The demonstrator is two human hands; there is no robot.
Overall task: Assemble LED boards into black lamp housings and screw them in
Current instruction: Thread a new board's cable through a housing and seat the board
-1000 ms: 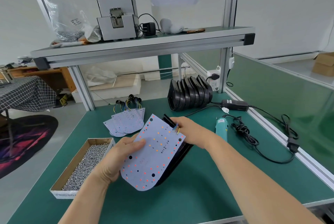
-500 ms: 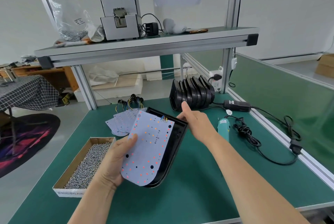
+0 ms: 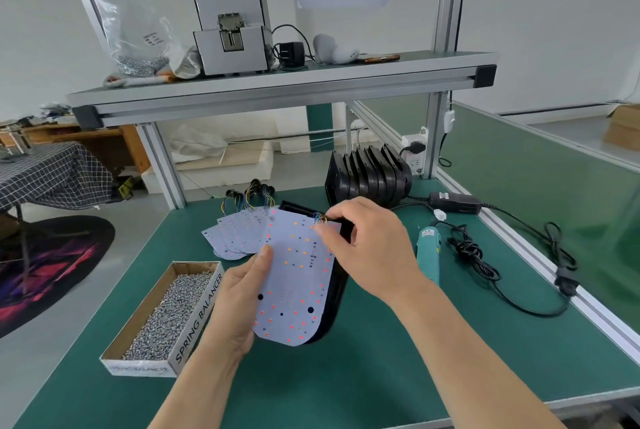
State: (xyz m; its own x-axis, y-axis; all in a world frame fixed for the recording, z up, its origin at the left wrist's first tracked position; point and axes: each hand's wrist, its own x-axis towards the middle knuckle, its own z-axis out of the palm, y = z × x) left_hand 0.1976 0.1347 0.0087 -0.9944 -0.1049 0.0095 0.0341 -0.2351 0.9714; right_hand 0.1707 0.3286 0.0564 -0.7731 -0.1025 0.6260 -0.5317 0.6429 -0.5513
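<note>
My left hand (image 3: 239, 297) grips the LED board (image 3: 294, 283) over the black housing (image 3: 340, 290); my right hand (image 3: 372, 248) pinches the board's top corner by the wires (image 3: 320, 219).

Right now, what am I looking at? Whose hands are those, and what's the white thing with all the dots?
This one picture comes from a camera worn on a person's head, so you see their own two hands. The left hand holds a white LED board, thumb on top; the dots are tiny lights. The right hand pinches the board's top corner by its coloured wires. Under the board is a black lamp housing that it fits into. On the green table lie a box of screws, spare boards, a row of more housings and a teal electric screwdriver.
</note>
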